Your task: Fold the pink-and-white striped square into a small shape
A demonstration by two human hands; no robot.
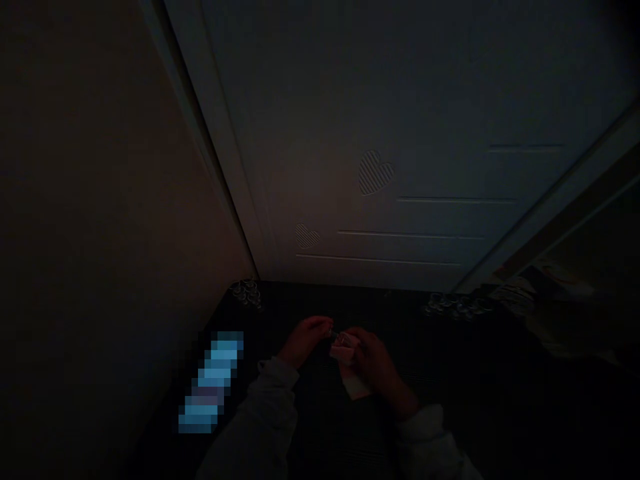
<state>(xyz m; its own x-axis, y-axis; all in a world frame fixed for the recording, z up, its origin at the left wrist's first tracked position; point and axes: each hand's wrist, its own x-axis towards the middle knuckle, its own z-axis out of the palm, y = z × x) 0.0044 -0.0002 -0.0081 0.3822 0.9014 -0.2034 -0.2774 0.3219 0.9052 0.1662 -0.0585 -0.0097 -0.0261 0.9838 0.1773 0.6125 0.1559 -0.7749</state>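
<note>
The view is very dark. My left hand point(304, 340) is closed in a pinch on a small, shiny, metallic-looking piece point(332, 331); its kind is too dim to make out. Close beside it, my right hand point(379, 367) is closed around a small pale folded piece point(343, 352), perhaps paper or cloth. Something dark or shiny sits in the upper fold of that piece. Below it, a pale flat strip point(357, 387) shows under my right hand; whether the two are joined I cannot tell. Both hands are over the dark tabletop point(345, 440).
A pile of small shiny rings point(247, 293) lies at the back left, another heap of rings point(456, 307) at the back right. A lit, pixelated screen point(211, 383) lies at left. Behind stands a pale panel point(350, 100) with heart patterns; a wall point(100, 200) borders the left.
</note>
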